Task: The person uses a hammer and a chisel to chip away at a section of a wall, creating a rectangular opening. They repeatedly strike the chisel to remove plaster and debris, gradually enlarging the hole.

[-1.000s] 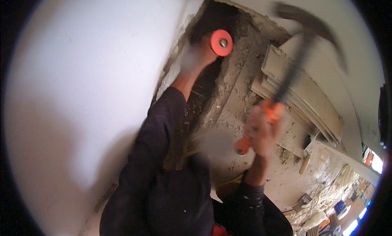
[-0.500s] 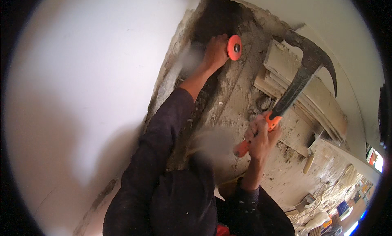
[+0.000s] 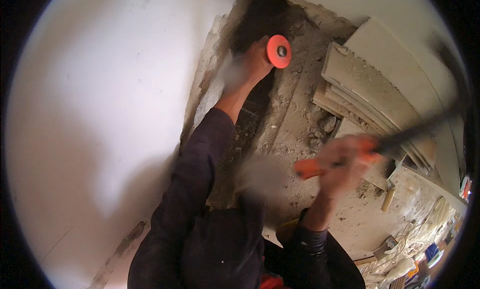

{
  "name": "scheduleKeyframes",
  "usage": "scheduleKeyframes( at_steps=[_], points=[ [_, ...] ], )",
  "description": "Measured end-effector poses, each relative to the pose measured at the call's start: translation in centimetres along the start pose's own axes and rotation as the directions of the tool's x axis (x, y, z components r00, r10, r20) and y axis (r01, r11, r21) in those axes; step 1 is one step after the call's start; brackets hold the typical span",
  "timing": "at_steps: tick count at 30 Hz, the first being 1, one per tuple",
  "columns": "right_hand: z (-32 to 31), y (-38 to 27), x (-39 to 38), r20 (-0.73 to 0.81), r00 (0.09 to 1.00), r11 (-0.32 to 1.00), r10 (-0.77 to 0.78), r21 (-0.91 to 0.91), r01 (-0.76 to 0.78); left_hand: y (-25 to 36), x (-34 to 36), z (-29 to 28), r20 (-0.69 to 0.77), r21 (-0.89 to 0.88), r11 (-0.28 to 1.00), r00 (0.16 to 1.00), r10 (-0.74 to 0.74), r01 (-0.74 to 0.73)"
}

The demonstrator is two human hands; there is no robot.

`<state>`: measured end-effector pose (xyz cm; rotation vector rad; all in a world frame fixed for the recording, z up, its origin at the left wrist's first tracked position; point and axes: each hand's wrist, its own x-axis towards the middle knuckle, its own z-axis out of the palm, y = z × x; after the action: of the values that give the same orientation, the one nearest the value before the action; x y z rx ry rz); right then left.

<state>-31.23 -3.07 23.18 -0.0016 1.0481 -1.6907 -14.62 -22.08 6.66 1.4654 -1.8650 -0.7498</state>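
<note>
My left hand (image 3: 254,64) is closed around a chisel with a round red hand guard and metal striking end (image 3: 280,51), reaching into a dark, broken-edged recess (image 3: 257,11) beside a white surface. My right hand (image 3: 342,166), smeared by motion, grips the orange handle of a hammer (image 3: 417,129), whose dark shaft slants out toward the upper right; its head at the rim is blurred. The chisel's tip is hidden behind my hand and the guard.
Dusty stacked boards (image 3: 375,89) lie right of the recess, with rubble (image 3: 322,131) alongside. A trowel with a pale handle (image 3: 388,199) rests below them. Tangled cables (image 3: 425,231) and assorted items crowd the lower right. A broad white surface (image 3: 90,114) fills the left.
Since half a second ago, the hammer has swung rightward to the rim and my right hand has moved right. My left hand and the chisel guard have shifted slightly up and left.
</note>
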Motion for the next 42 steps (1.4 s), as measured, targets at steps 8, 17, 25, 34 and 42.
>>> scheduleKeyframes(
  at_steps=[8,17,25,34,42],
  points=[
    [-3.7,12.7,1.1,0.066,0.987,0.719,0.146,-0.692,-0.060,-0.1,0.6,-1.1,-0.024,-0.148,0.988,0.999,0.042,-0.045],
    [2.1,1.0,0.4,0.116,0.985,0.921,-0.128,-0.354,0.162,-0.4,-1.5,0.2,0.101,0.100,0.981,0.983,0.155,-0.165],
    [-2.1,4.4,-0.5,0.135,0.991,0.798,-0.022,-0.594,0.099,-0.8,-2.5,0.3,0.194,0.246,0.923,0.948,0.252,-0.296],
    [-5.1,8.8,-2.1,-0.016,0.999,0.679,0.035,-0.733,-0.036,-1.4,-2.6,0.4,0.255,0.271,0.944,0.960,0.117,-0.187],
    [-4.3,13.8,-1.7,-0.047,0.980,0.692,0.195,-0.702,-0.171,-1.3,-1.7,-0.5,0.234,-0.042,0.991,0.963,0.131,-0.124]
  ],
)
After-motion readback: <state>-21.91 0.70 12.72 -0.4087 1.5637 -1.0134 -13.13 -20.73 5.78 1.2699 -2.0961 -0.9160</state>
